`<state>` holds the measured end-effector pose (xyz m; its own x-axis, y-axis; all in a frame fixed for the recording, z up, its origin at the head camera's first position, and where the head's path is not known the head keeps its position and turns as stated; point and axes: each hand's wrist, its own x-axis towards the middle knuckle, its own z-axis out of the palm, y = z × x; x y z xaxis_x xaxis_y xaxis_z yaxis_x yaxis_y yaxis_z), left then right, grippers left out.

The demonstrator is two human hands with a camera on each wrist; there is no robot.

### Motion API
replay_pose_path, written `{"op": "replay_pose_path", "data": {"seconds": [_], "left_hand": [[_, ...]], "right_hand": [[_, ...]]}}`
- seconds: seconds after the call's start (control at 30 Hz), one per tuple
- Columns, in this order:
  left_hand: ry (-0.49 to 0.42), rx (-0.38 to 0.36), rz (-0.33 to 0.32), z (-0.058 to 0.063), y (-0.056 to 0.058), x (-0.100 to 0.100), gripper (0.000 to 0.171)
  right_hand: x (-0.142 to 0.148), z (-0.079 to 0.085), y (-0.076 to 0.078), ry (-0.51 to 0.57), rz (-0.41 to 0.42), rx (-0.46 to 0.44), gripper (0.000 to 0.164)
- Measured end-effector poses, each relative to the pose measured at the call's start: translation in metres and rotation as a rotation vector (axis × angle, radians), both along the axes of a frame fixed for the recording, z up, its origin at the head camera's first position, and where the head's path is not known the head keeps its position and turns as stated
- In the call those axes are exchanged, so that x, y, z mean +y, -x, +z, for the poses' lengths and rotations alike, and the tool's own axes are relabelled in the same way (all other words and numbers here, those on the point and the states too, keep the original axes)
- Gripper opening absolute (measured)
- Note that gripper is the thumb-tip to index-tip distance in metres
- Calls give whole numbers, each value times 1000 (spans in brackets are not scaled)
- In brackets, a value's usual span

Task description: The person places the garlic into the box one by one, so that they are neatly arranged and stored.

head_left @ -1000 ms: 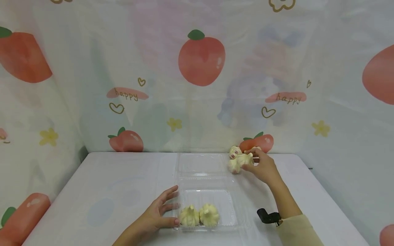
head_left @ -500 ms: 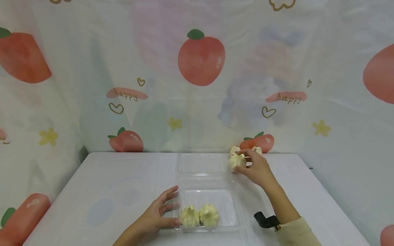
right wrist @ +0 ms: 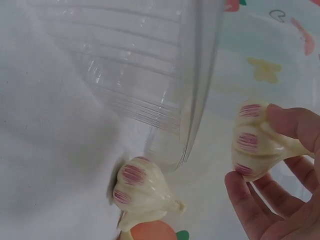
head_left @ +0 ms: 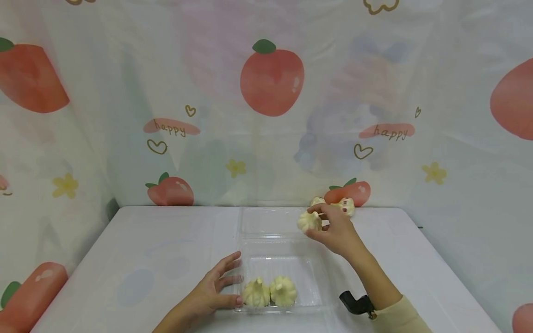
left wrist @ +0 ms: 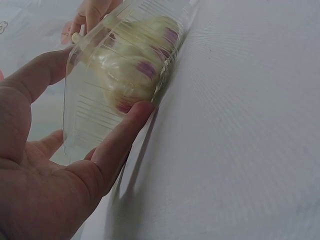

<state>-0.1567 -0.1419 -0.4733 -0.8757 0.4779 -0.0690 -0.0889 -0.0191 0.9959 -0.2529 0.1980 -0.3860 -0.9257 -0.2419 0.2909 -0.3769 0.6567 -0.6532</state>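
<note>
A clear plastic clamshell box (head_left: 306, 273) lies unfolded on the white table, its lid away from me. Two garlic bulbs, a left one (head_left: 256, 292) and a right one (head_left: 283, 292), sit at the front of its tray. My left hand (head_left: 208, 289) rests against the tray's left wall with fingers spread; in the left wrist view the thumb (left wrist: 125, 135) touches the wall low down. With thumb and fingertips my right hand (head_left: 338, 231) pinches another garlic bulb (head_left: 309, 222), purple-streaked in the right wrist view, held in the air near the lid's right edge.
More garlic bulbs (head_left: 346, 206) lie at the table's back edge, right of the lid (head_left: 270, 222) and partly behind my right hand. A printed cloth backdrop (head_left: 266, 152) stands behind the table. A black device (head_left: 356, 303) is on my right wrist.
My right hand has taken a garlic bulb from the back-right group and moved it left to the lid's edge. The left hand and the box have stayed in place.
</note>
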Motion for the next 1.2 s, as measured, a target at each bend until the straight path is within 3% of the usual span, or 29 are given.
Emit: {"op": "replay_pose_path", "data": {"seconds": [0.43,0.87,1.2], "left_hand": [[-2,10,0,4,-2,-1,99],[-2,8,-3,4,-2,-1,98],[-17,-9,-12,4,-3,1,98]], "right_hand": [[-8,6,-8,-59,42,59,46],[-24,19,-19,-70,146,0,45],[-39,23,-28,-128,205,12,44]]}}
